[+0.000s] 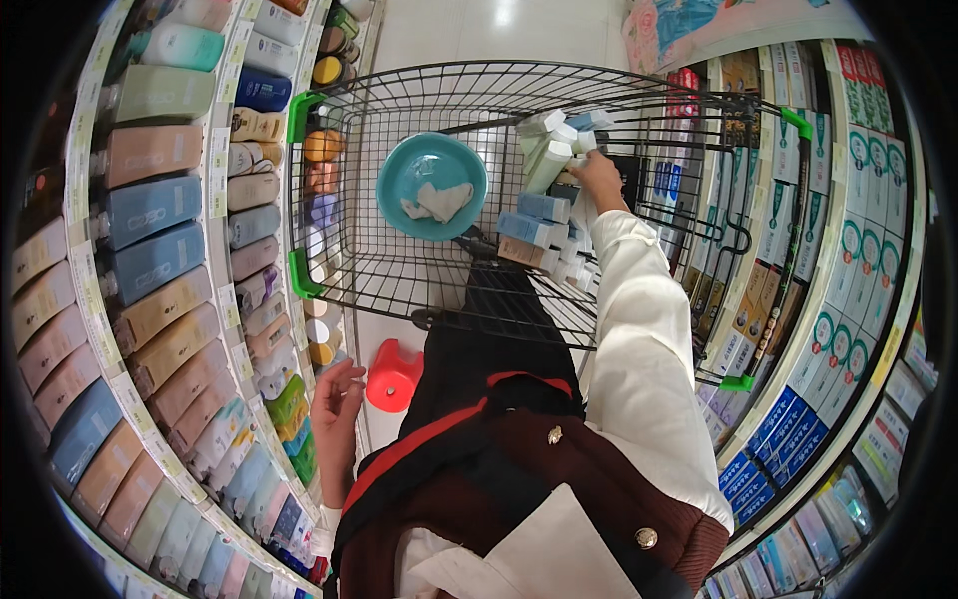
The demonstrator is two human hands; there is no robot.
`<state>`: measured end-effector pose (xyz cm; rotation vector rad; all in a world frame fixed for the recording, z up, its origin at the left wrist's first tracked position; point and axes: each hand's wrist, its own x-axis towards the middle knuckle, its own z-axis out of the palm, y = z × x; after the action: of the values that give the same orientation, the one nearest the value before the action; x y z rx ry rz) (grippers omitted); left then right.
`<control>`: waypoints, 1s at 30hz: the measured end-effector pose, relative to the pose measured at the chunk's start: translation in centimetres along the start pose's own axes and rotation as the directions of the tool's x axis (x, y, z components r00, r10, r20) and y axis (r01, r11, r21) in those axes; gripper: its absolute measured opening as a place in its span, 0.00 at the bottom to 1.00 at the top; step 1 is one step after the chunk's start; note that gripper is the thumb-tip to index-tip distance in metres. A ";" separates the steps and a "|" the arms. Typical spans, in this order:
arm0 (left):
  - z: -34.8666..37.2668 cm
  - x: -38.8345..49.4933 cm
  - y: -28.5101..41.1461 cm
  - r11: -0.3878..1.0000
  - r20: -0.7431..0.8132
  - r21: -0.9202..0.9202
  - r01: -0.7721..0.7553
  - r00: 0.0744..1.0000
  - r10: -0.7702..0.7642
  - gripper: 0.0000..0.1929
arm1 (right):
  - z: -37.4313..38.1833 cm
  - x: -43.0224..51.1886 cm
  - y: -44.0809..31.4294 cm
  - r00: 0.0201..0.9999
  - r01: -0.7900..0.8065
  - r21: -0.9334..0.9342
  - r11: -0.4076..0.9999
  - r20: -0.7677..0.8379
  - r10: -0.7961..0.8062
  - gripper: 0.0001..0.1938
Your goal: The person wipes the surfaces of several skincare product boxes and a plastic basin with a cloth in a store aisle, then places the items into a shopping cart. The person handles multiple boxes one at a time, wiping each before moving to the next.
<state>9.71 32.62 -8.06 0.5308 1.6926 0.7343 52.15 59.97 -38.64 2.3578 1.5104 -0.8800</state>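
Note:
A black wire shopping cart [419, 296] with green corner pieces stands before me. My right hand [599, 178] reaches into its right part, at a group of bottles; the fingertips touch a pale bottle or a white cloth there, and I cannot tell whether they grip it. Pale green bottles [550, 166] lie beside the hand, with blue bottles [528, 227] and a beige bottle [522, 251] nearer me. A teal plastic basin [432, 161] holding a crumpled white cloth [445, 202] sits in the cart's left part. My left hand [337, 397] hangs near the left shelf, fingers apart, holding nothing.
Left shelves [221, 180] carry rows of bottles. Boxed goods, many looking like toothpaste cartons [853, 299], fill the right shelves. A red plastic stool [393, 376] stands on the floor beside my left hand. A printed sheet [711, 30] is at the top right, beyond the cart.

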 end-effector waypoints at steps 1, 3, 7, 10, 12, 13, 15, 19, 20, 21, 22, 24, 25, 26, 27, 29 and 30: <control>0.3 -0.1 0.1 0.999 -0.011 0.025 0.023 1.000 -0.023 0.19 | 0.2 0.0 -0.1 1.000 -0.027 -0.020 0.999 -0.012 0.027 0.33; 0.8 -0.1 0.1 1.000 0.012 0.018 0.021 1.000 -0.021 0.18 | 0.0 0.0 -0.3 1.000 -0.026 -0.056 0.998 -0.016 0.025 0.31; 0.6 -0.2 0.1 0.999 0.025 0.033 -0.012 1.000 0.011 0.17 | -2.8 -1.6 -0.3 0.992 0.007 -0.044 0.999 -0.129 -0.013 0.32; -0.4 -0.5 -0.5 0.998 0.034 0.031 -0.060 0.998 0.059 0.16 | -7.2 -5.3 -0.3 0.967 0.145 -0.043 0.988 -0.207 -0.151 0.27; -0.9 -0.7 -1.2 0.998 0.053 0.019 -0.065 0.997 0.064 0.16 | -10.7 -9.3 -0.6 0.916 0.307 -0.071 0.949 -0.249 -0.315 0.25; -1.1 -0.7 -1.5 0.995 0.067 -0.001 -0.103 0.992 0.102 0.16 | -12.5 -11.6 -0.9 0.870 0.406 -0.098 0.909 -0.264 -0.417 0.25; -1.2 -0.8 -1.8 0.984 0.090 0.051 -0.173 0.982 0.168 0.18 | -15.7 -16.7 -2.2 0.766 0.602 -0.025 0.798 -0.264 -0.586 0.24; -1.6 -1.2 -0.3 0.858 0.066 0.251 -0.448 0.892 0.446 0.28 | -19.6 -26.6 -6.9 0.594 0.749 0.409 0.521 -0.066 -0.802 0.23; -1.8 -1.8 0.2 0.764 0.096 0.283 -0.580 0.810 0.579 0.34 | -19.5 -28.7 -8.5 0.530 0.726 0.533 0.434 -0.031 -0.848 0.22; -1.8 -2.2 0.9 0.734 0.155 0.221 -0.643 0.766 0.624 0.35 | -19.3 -30.7 -10.1 0.453 0.724 0.590 0.358 -0.016 -0.891 0.23; -2.1 -2.8 1.5 0.693 0.212 0.151 -0.705 0.708 0.673 0.36 | -18.6 -32.4 -12.1 0.389 0.713 0.640 0.285 -0.023 -0.921 0.24; -3.0 -4.7 1.9 0.825 0.391 -0.038 -0.564 0.751 0.532 0.37 | -16.8 -35.2 -16.2 0.220 0.685 0.719 0.114 -0.056 -0.974 0.25; -3.4 -6.0 1.7 0.855 0.482 -0.149 -0.496 0.719 0.501 0.38 | -16.2 -36.3 -18.2 0.181 0.677 0.733 0.067 -0.078 -0.980 0.27; -3.8 -7.1 1.4 0.889 0.422 -0.230 -0.396 0.782 0.458 0.35 | -15.5 -37.5 -20.2 0.254 0.611 0.786 0.096 -0.079 -0.964 0.28; -4.2 -8.1 0.8 0.882 0.363 -0.338 -0.328 0.820 0.444 0.33 | -14.8 -38.8 -22.1 0.351 0.545 0.828 0.132 -0.082 -0.933 0.28; -5.3 -9.2 -0.5 0.800 0.261 -0.546 -0.248 0.857 0.444 0.32 | -14.1 -41.5 -26.1 0.453 0.399 0.914 -0.069 -0.262 -0.852 0.23; -5.8 -9.5 -1.1 0.736 0.217 -0.636 -0.232 0.861 0.459 0.32 | -14.1 -42.9 -27.5 0.515 0.268 0.941 -0.206 -0.321 -0.795 0.21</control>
<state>6.36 24.22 -1.49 0.5033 0.9357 1.3024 20.38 46.66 1.49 1.1725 2.1128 -3.3467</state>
